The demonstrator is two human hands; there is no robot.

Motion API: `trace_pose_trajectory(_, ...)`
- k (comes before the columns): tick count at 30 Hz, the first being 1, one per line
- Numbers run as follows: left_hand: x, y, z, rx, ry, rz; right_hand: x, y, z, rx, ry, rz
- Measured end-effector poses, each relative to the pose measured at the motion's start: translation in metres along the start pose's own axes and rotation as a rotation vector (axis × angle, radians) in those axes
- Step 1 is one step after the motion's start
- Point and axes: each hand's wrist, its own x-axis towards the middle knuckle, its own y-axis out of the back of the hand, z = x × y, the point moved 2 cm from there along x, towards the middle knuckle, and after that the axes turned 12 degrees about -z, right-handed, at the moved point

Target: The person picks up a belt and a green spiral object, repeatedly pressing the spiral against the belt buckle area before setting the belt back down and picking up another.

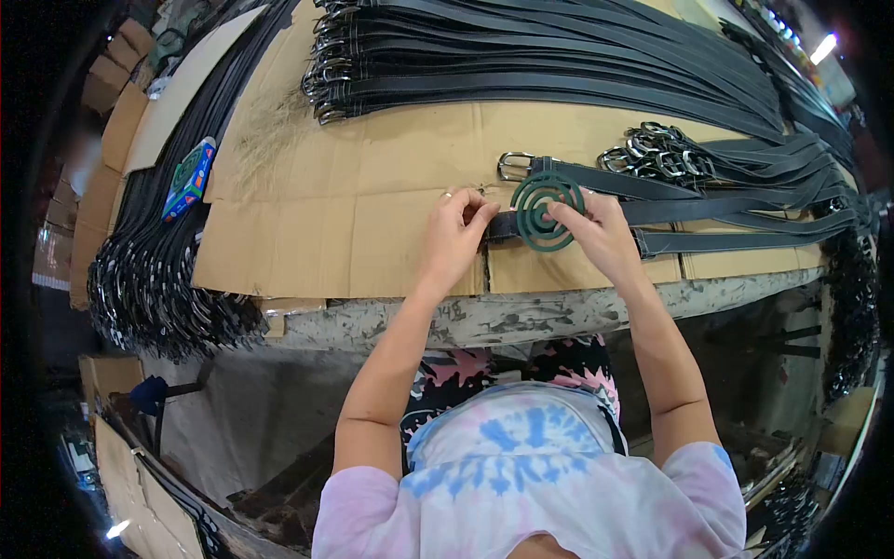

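Note:
My right hand [601, 233] grips a dark green mosquito coil [532, 244] between thumb and fingers, holding it over the black belts. Just left of the coil, my left hand [453, 235] has its thumb and fingers pinched together; what they hold, if anything, is too small to make out. The end of a black belt [501, 226] lies beside the left fingertips, partly covered by the coil. Behind the coil, another belt with a silver buckle [515, 167] stretches to the right.
Cardboard [372, 205] covers the table. Many black belts [521, 56] lie at the back, with clustered buckles [656, 154] at right. More belts [149, 289] hang over the left edge, with a blue box [189, 179] on top. The table's worn front edge [521, 317] faces me.

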Motion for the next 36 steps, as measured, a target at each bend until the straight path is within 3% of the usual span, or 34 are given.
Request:
trace_pose_trajectory(6,-0.001,0.000,0.006,0.007,-0.028,0.028,0.003,0.002,0.001,-0.056,0.001,-0.026)
trace_pose_trajectory(9,-0.001,0.001,0.006,0.016,-0.027,0.030,0.002,0.002,-0.007,-0.105,-0.097,-0.093)
trace_pose_trajectory(21,-0.005,0.007,-0.002,-0.089,-0.030,0.078,0.005,-0.008,-0.004,0.006,0.052,0.005)
trace_pose_trajectory(27,-0.008,0.012,0.003,-0.084,-0.031,0.067,0.012,-0.019,-0.009,-0.045,0.021,-0.044)
trace_pose_trajectory(29,-0.008,0.012,0.002,-0.092,-0.029,0.056,0.011,-0.020,-0.016,-0.050,-0.088,-0.135)
trace_pose_trajectory(36,-0.008,0.013,0.005,-0.033,-0.065,0.065,0.014,-0.020,-0.009,-0.117,-0.118,-0.133)
